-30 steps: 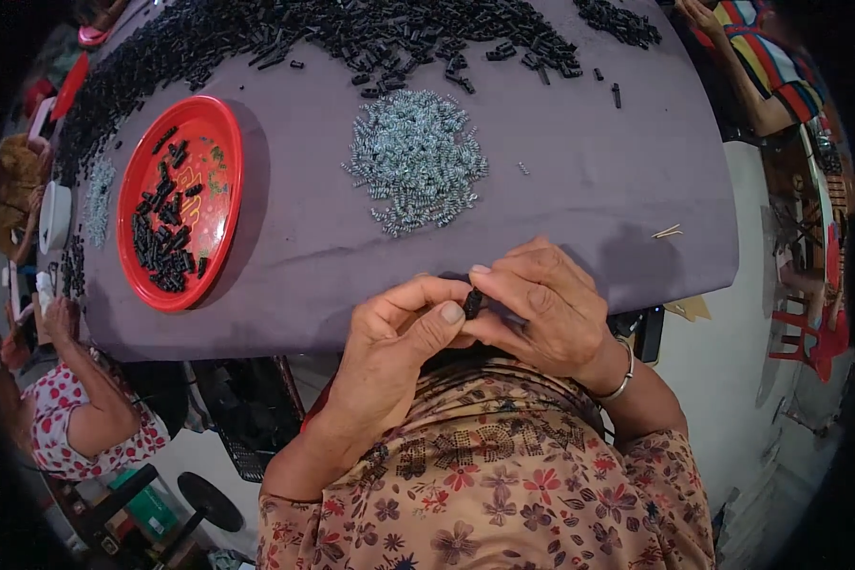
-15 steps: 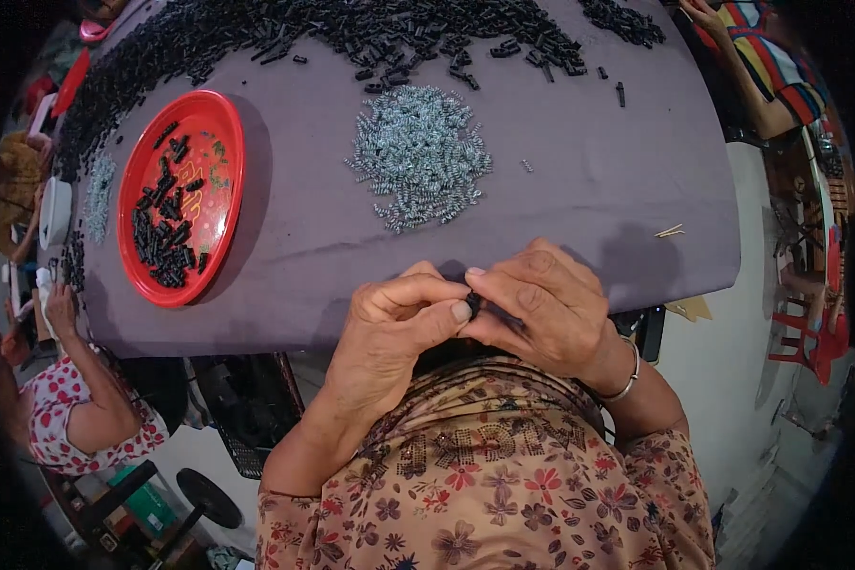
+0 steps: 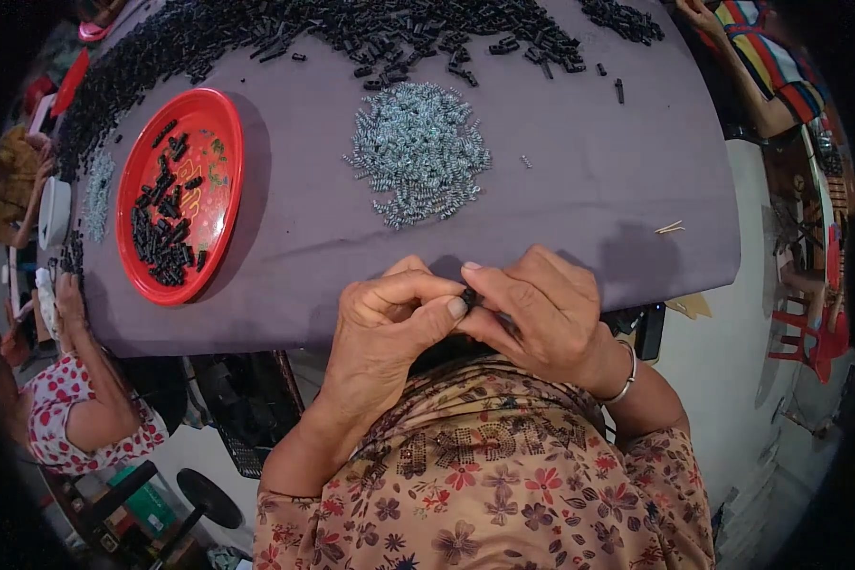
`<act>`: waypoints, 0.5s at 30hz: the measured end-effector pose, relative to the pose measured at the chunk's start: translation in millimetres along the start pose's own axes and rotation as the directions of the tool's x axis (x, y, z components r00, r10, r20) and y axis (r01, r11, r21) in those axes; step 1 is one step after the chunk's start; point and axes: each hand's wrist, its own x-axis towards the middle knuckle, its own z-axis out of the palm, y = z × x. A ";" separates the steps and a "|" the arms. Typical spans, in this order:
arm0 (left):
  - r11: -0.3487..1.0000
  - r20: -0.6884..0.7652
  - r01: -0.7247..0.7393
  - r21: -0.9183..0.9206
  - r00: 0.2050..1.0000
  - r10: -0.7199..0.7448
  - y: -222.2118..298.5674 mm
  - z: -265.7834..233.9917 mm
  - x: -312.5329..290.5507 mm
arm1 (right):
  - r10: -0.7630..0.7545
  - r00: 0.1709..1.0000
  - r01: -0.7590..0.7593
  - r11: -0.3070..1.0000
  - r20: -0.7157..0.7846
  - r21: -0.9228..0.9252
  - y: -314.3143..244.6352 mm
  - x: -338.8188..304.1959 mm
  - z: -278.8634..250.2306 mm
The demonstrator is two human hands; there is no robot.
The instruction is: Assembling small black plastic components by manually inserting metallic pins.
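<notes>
A small black plastic piece (image 3: 470, 298) sits pinched between the person's left hand (image 3: 389, 328) and right hand (image 3: 541, 313), fingers of both curled closed around it at the near edge of the purple table (image 3: 579, 180). Farther off lie a heap of small silver springs (image 3: 418, 152), a red plate (image 3: 220, 142) of black pieces to the left, and a long spread of black pieces (image 3: 351, 33) beyond.
</notes>
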 end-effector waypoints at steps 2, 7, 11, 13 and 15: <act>1.000 0.020 -0.019 0.005 1.000 0.019 -0.2 0.5 0.5 | 0.005 1.000 -0.005 0.999 0.002 0.033 1.1 0.0 -0.1; 0.999 0.016 -0.051 -0.006 0.999 0.051 -1.7 2.5 0.8 | -0.013 1.000 0.012 0.997 0.009 0.072 1.9 -0.7 -0.9; 0.998 0.019 -0.060 -0.006 0.998 0.060 0.0 3.7 0.6 | -0.016 1.000 0.017 0.997 -0.005 0.073 2.2 -3.0 0.3; 0.997 0.018 -0.069 0.018 0.997 0.069 -0.8 3.6 1.1 | -0.019 0.999 0.022 0.997 -0.030 0.076 2.8 -3.3 1.5; 0.998 0.019 -0.066 0.011 0.998 0.066 -1.9 3.1 0.6 | -0.018 1.000 0.019 0.997 -0.015 0.074 2.4 -4.1 0.0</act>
